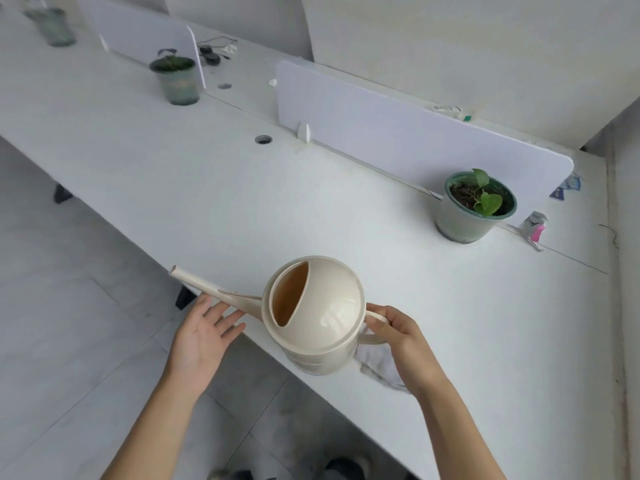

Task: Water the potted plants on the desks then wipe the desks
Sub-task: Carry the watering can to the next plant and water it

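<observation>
Your cream watering can [322,317] sits low in the middle of the frame, over the near edge of the white table [207,188]. Its half-open top faces the camera and its spout [207,282] points off to the left. Your right hand [401,337] is curled round the handle [375,327] on the can's right side, with your thumb on top. A white cloth [377,367] is bunched beneath that hand against the can's body, though I cannot tell whether your fingers pinch it too. Your left hand [201,337] is released, palm up and fingers spread, with the fingertips just under the spout near its base. Out to the right of the frame, well apart from the can, a potted plant [474,206] with a few green leaves stands upright beside the end of a white divider panel [398,133]. Up in the upper left a second potted plant [175,79] stands by another panel. A blurred third pot [52,26] sits in the far corner of the frame. A round cable hole [263,139] lies in the table between the two nearer pots.
</observation>
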